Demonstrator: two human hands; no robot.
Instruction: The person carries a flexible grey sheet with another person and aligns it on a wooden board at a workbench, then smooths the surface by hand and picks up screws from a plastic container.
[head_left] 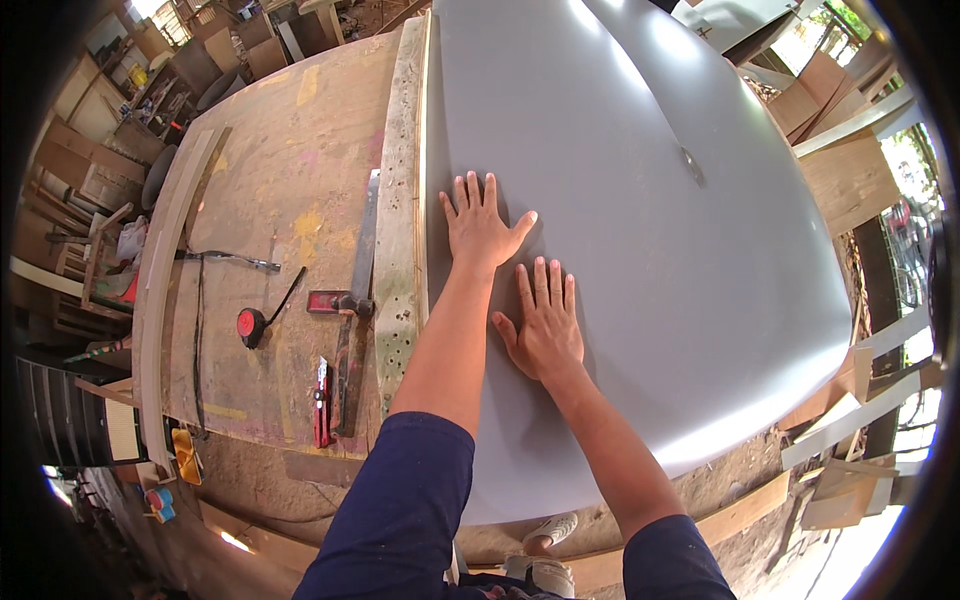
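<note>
A large smooth grey sheet (pixel 640 330) spreads over the right half of the work surface, its long left edge running beside a wooden board. My left hand (pixel 480 228) lies flat on it near that edge, fingers spread and thumb out to the right. A little nearer and to the right, my right hand (pixel 545 325) also rests palm down on the sheet, its fingers stretched forward. Neither hand holds anything. Toward the far right of the sheet a small dark mark or crease (pixel 692 166) shows at the end of a bright fold line.
Along the sheet runs a pale board with holes (pixel 402 200). On the worn wooden table (pixel 270 180) lie a hammer (pixel 345 330), a red tape measure (pixel 251 325), a red utility knife (pixel 321 405), a metal straightedge (pixel 366 235) and a black strap (pixel 200 330). Wood offcuts (pixel 850 190) stand at the right.
</note>
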